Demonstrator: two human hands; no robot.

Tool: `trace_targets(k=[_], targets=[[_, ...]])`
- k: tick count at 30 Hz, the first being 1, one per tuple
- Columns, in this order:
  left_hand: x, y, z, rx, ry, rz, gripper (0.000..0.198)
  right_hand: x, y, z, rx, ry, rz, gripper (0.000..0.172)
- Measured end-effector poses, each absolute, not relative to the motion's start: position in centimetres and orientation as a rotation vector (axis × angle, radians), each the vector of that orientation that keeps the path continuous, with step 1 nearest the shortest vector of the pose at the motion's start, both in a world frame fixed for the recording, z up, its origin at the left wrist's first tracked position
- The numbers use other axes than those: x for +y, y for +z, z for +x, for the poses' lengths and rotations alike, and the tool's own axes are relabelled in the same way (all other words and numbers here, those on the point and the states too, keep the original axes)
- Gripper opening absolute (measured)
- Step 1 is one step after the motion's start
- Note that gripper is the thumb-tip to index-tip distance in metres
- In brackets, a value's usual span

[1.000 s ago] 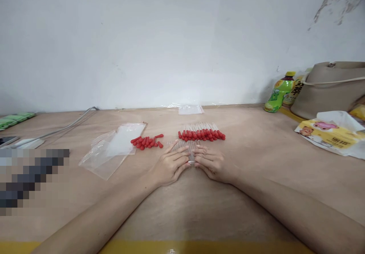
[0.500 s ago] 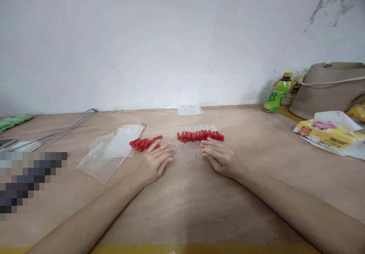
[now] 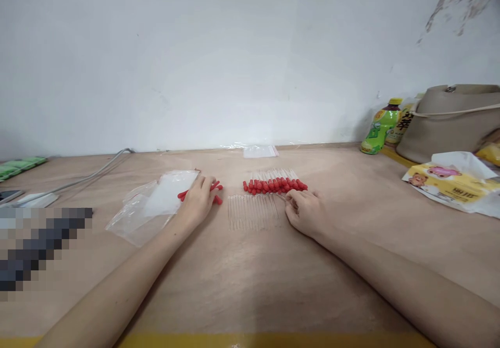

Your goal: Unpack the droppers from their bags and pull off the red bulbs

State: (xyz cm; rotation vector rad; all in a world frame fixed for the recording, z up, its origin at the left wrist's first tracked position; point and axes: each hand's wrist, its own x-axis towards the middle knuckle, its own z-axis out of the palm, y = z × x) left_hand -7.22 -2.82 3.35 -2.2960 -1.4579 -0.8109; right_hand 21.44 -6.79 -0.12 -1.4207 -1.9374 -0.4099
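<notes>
My left hand (image 3: pixel 198 199) reaches down over a small pile of red rubber bulbs (image 3: pixel 217 200), its fingertips hidden among them. My right hand (image 3: pixel 307 210) is closed in a pinch at the right end of a row of clear thin glass tubes (image 3: pixel 253 212). One slim tube (image 3: pixel 281 196) sticks out leftward from its fingertips. Just behind that row lie several glass droppers (image 3: pixel 273 185) side by side, their red bulbs toward me and clear stems pointing to the wall.
Clear plastic bags (image 3: pixel 136 218) lie left of the bulbs, and a small zip bag (image 3: pixel 260 151) lies by the wall. A grey cable (image 3: pixel 97 170) crosses the left side. To the right stand a green bottle (image 3: pixel 378 129), a beige bag (image 3: pixel 449 124) and a yellow tissue pack (image 3: pixel 449 184).
My left hand has left the end of the tube row and moved left onto the bulbs. My right hand has shifted slightly right, its fingers now curled in a pinch.
</notes>
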Motion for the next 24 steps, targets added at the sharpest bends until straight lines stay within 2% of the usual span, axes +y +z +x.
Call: trace_targets(k=[2, 6, 15, 19, 24], targets=[[-2.43, 3.08, -7.39, -1.420, -0.702, -2.322, 0.011, -6.85, -0.07, 21.42, -1.950, -0.414, -1.408, 0.011], [-1.94, 2.48, -7.66, -1.321, -0.541, -2.303, 0.018, -6.81, -0.26, 21.35, -1.939, -0.418, -1.389, 0.012], [-2.70, 2.85, -7.58, -1.226, -0.524, -2.369, 0.033, -7.05, -0.39, 21.06, -2.037, -0.324, -1.271, 0.014], [-2.62, 2.84, -7.75, -1.224, -0.466, -2.308, 0.032, -7.19, -0.41, 20.82, -2.066, -0.324, -1.246, 0.014], [-2.50, 2.57, -7.38, -1.243, -0.446, -2.181, 0.036, -7.32, -0.37, 20.55, -2.087, -0.296, -1.234, 0.021]])
